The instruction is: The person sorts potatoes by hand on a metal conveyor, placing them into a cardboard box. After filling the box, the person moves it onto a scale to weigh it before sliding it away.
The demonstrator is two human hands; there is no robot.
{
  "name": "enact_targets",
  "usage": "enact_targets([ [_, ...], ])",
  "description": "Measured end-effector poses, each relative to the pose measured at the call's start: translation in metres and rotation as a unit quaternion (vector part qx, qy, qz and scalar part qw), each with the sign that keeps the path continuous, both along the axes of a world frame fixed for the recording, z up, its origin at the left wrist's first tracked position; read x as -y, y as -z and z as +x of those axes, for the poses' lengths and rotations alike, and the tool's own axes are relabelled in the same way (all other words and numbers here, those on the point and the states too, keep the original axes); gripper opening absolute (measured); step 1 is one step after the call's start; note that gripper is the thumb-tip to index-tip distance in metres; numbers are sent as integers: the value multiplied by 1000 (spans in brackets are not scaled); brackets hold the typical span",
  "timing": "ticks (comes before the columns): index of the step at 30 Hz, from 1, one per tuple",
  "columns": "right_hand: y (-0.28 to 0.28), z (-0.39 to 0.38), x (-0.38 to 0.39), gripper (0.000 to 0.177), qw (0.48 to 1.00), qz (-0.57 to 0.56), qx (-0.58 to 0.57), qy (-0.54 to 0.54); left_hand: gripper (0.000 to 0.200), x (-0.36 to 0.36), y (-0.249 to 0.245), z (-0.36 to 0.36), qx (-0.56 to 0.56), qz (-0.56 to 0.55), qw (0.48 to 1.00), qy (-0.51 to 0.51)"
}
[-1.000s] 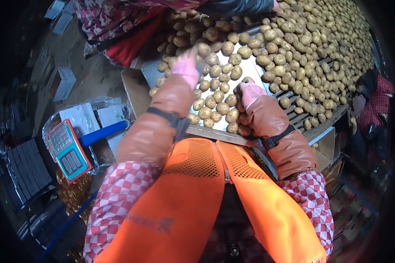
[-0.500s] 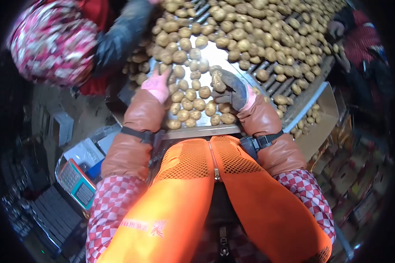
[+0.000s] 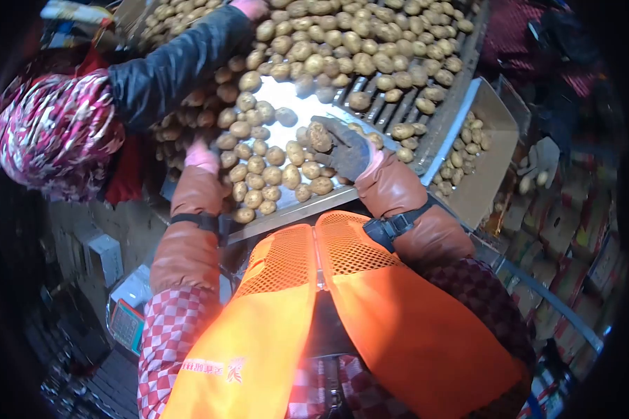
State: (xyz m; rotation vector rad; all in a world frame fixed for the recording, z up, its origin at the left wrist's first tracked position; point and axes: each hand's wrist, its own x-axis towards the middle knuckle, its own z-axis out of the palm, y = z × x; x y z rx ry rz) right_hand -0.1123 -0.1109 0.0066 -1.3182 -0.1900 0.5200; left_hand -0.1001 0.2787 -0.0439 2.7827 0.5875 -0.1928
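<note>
My right hand [image 3: 348, 148], in a dark grey work glove with a pink cuff, is closed on a potato [image 3: 319, 137] above the right side of the metal tray [image 3: 286, 131]. Beneath and beside it lie loose potatoes [image 3: 291, 176] in a loose layer. On the tray's left edge is my left hand [image 3: 203, 155] in a pink glove, close to darker potatoes [image 3: 171, 140]. Motion smears its fingers, so whether it holds anything does not show.
A thick heap of potatoes [image 3: 370, 42] covers the far side, partly over a roller grate [image 3: 381, 105]. To the right stands a cardboard box [image 3: 493, 140] with potatoes. A co-worker's dark sleeve [image 3: 182, 66] reaches in from the left; another person's gloved hand [image 3: 540, 164] is at right.
The view has turned. My left hand has moved left, away from the tray's potatoes, its fingers no longer clearly visible. My right hand keeps its potato.
</note>
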Motion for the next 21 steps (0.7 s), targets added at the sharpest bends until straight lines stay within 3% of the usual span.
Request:
enact_targets([
  [2, 29, -6, 16, 51, 998, 51, 28, 3, 48, -7, -9, 3, -77, 2, 997, -29],
  [3, 30, -7, 27, 51, 999, 50, 16, 10, 41, 13, -21, -5, 20, -136, 988, -69],
  [4, 20, -13, 35, 46, 995, 72, -68, 16, 34, 35, -35, -13, 116, -271, 951, -96],
  [5, 9, -19, 43, 43, 983, 95, -153, 31, 34, 40, -35, -22, 102, -403, 902, -122],
  [6, 1, -26, 52, 40, 952, 188, -241, 27, 36, 53, -28, -16, 97, -489, 862, -92],
  [8, -35, -35, 58, 35, 946, 57, -316, 52, 42, 115, -49, -8, 96, -615, 783, 17],
  [9, -1, -36, 64, 38, 957, 116, -265, -18, 46, 154, -75, -1, 27, -592, 802, 75],
  [10, 8, -42, 67, 39, 962, 99, -254, 4, 51, 195, -105, 9, -45, -562, 815, 131],
  [11, 22, -46, 63, 42, 971, 140, -195, 14, 54, 240, -135, 16, -133, -627, 760, 111],
  [13, 23, -50, 69, 46, 976, 175, -126, 28, 61, 308, -143, 31, -20, -527, 739, 419],
  [15, 3, -53, 89, 47, 981, 134, -133, 53, 66, 358, -136, 40, 252, -330, 634, 652],
  [16, -9, -55, 101, 48, 982, 113, -135, 66, 62, 373, -138, 42, 196, -387, 637, 638],
  [18, -34, -56, 127, 50, 985, 68, -132, 86, 55, 380, -135, 36, -52, -589, 679, 436],
  [19, -40, -59, 137, 51, 986, 48, -131, 94, 52, 372, -128, 32, -93, -619, 700, 344],
  [20, -38, -67, 142, 52, 964, 98, -186, 161, 47, 361, -112, 32, -99, -634, 725, 252],
  [21, -37, -68, 155, 47, 954, 100, -212, 188, 43, 344, -102, 29, -44, -575, 775, 260],
])
